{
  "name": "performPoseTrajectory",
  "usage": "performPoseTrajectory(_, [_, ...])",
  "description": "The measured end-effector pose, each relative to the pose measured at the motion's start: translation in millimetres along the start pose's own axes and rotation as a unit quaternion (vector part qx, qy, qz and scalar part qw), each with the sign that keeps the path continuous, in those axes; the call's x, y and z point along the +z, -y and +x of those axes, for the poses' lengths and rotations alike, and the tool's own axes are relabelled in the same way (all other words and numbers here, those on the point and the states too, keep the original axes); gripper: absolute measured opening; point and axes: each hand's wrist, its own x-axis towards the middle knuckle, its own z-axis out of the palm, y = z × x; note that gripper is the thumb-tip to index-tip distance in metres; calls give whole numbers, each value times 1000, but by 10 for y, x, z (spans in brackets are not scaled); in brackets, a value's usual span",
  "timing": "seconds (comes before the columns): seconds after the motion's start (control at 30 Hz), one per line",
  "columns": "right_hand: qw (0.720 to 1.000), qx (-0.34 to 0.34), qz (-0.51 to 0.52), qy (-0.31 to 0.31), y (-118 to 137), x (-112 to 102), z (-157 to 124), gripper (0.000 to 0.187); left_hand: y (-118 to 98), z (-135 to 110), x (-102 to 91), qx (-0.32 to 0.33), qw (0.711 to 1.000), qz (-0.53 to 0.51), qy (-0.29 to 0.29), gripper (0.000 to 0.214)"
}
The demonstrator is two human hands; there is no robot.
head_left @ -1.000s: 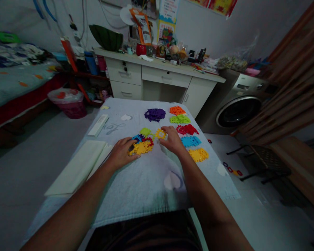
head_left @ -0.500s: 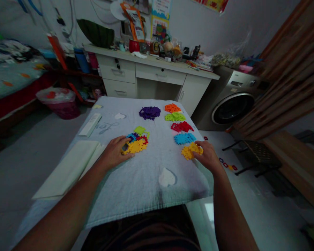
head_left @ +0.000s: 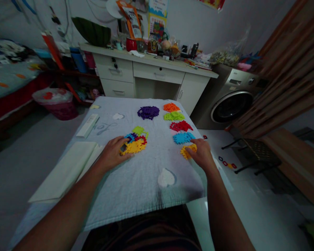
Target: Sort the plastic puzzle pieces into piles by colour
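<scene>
My left hand (head_left: pixel 114 152) rests on the cloth with thumb and index finger apart, at the left edge of a mixed group of plastic pieces. Yellow snap-together pieces (head_left: pixel 137 147) lie at its front, with a few red pieces (head_left: pixel 142 139), blue pieces (head_left: pixel 131 137) and lime green pieces (head_left: pixel 139 130) behind. A small dark square shows beside my fingers. On the right, my right hand (head_left: pixel 202 153) spreads thumb and index finger over a pile of yellow pieces (head_left: pixel 186 152), partly covering it. Its index fingertip reaches the light blue pile (head_left: pixel 182 137).
Red (head_left: pixel 181 126), lime green (head_left: pixel 173 116) and orange (head_left: pixel 171 107) piles line the table's right side; a purple pile (head_left: pixel 148 112) lies at the back. A white box (head_left: pixel 88 126) and a folded cream sheet (head_left: pixel 65 170) lie left. Beyond stand a desk (head_left: pixel 115 69) and washing machine (head_left: pixel 231 101).
My right hand has shifted slightly left, its fingers now spread wider over the yellow pile towards the light blue one. My left hand stays by the mixed group. The view has moved slightly.
</scene>
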Motion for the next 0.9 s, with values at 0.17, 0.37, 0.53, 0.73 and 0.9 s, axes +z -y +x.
performPoseTrajectory(0.17, [989,-120,80,39,680,87,226,36,-9,1,1,5,1000,-8,-6,64])
performPoseTrajectory(0.37, [969,-177,77,154,1356,318,530,34,-48,-8,-31,-4,1000,-8,1,67])
performPoseTrajectory(0.53, [961,-196,140,135,1532,620,584,52,-73,-14,-48,-9,1000,-12,-3,70])
performPoseTrajectory(0.73, [952,-204,187,129,1574,784,499,65,-58,-20,-26,-6,1000,-19,-10,71])
performPoseTrajectory(0.9, [952,-206,194,119,1551,871,532,59,-59,-24,-24,-2,1000,-16,-14,70])
